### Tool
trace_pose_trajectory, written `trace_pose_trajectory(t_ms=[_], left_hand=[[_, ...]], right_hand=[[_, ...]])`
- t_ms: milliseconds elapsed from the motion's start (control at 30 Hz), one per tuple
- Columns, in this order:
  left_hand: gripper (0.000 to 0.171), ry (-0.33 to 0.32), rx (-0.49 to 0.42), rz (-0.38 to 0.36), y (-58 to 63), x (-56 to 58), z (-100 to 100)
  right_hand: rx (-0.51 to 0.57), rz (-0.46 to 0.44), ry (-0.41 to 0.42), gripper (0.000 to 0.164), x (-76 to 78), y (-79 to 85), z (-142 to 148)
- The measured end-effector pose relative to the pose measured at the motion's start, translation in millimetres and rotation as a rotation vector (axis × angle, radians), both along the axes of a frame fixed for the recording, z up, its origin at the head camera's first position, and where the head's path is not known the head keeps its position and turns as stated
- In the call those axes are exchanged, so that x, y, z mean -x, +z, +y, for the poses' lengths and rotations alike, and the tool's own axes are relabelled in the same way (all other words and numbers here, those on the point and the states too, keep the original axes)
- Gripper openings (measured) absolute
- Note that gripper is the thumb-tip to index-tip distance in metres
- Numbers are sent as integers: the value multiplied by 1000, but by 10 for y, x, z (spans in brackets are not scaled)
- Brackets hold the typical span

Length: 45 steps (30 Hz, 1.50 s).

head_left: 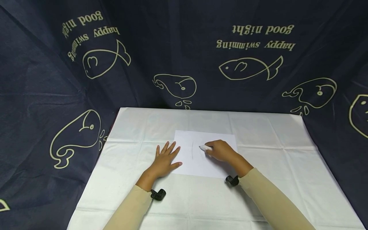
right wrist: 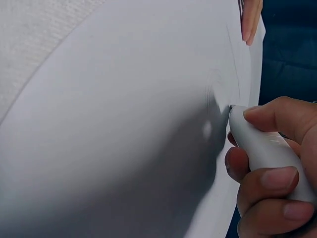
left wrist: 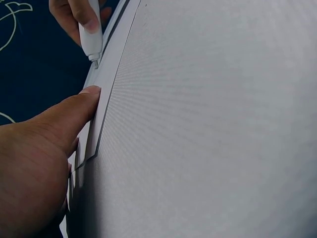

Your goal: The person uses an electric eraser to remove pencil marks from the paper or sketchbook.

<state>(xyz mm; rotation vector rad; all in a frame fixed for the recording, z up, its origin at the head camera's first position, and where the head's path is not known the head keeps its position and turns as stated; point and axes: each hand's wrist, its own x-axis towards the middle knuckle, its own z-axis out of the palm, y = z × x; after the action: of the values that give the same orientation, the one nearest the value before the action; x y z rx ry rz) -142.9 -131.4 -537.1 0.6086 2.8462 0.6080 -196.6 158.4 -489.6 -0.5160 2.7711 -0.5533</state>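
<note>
A sheet of white paper (head_left: pixel 184 166) lies on the cloth-covered table, with a thin dark line (head_left: pixel 192 150) drawn down its left part. My left hand (head_left: pixel 164 162) rests with fingers spread at the paper's left edge, the thumb lying on the sheet. In my right hand (head_left: pixel 219 150) I grip a thick white pen-shaped tool (right wrist: pixel 267 146) that narrows to a small metal tip. Its tip points left, close over the paper, to the right of the drawn line. Faint marks (right wrist: pixel 210 89) show on the sheet near the tip in the right wrist view.
A creased white cloth (head_left: pixel 258 127) covers the table around the paper. Behind it hangs a dark blue curtain (head_left: pixel 207 92) with fish and whale prints. Small black cameras (head_left: pixel 158 194) are worn on both wrists.
</note>
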Motion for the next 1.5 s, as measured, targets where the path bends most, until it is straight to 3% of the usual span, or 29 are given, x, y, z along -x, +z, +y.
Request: trace_pose_trajectory(t_ms=[433, 667, 933, 1200, 1500], left_hand=[[73, 0, -16, -16, 10, -10, -6], [73, 1, -10, -7, 13, -8, -12], [72, -2, -16, -2, 21, -12, -7], [73, -4, -14, -8, 35, -10, -2], [72, -7, -13, -10, 41, -9, 5]], right_hand=[[2, 40, -22, 39, 45, -35, -23], [9, 0, -6, 38, 6, -12, 3], [-13, 55, -44, 40, 50, -41, 27], [1, 11, -18, 38, 40, -35, 30], [-11, 61, -58, 43, 93, -57, 48]])
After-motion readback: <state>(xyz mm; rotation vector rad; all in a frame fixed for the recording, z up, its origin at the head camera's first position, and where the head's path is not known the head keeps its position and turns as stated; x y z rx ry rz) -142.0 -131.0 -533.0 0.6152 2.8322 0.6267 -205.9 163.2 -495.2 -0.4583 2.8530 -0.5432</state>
